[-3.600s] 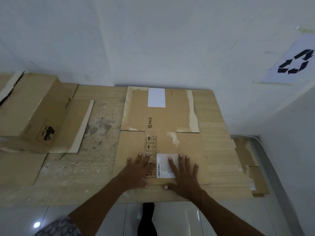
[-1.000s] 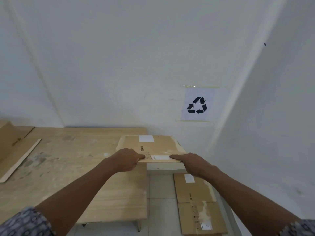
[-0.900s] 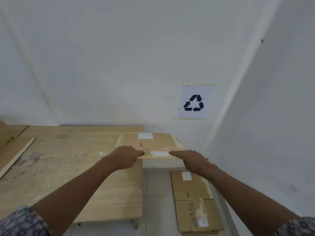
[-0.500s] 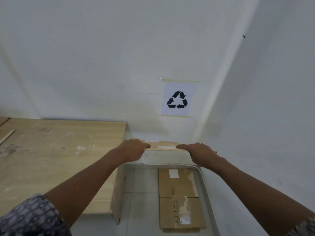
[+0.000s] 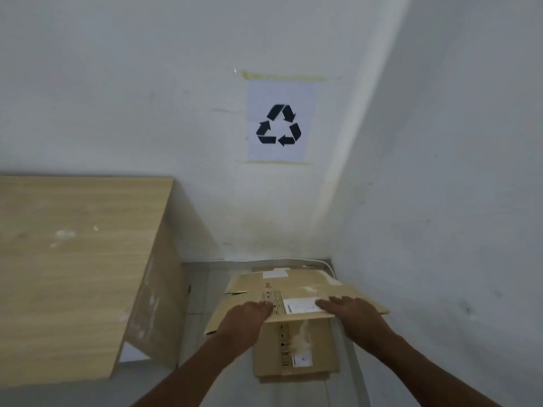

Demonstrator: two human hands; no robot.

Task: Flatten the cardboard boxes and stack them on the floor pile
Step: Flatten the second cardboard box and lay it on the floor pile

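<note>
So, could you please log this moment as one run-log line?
phase: stacking | left hand + right hand: holding flattened box | position: above floor pile | released: no

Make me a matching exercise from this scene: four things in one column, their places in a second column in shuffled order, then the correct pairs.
Things:
1. flattened box
2. floor pile
3. recycling sign
4. wooden table

Places:
A. taped to the wall
B. held at its near edge by the left hand and right hand
C. at the left of the view
D. on the floor in the corner, under the held cardboard

Pairs: 1-B, 2-D, 3-A, 4-C
</note>
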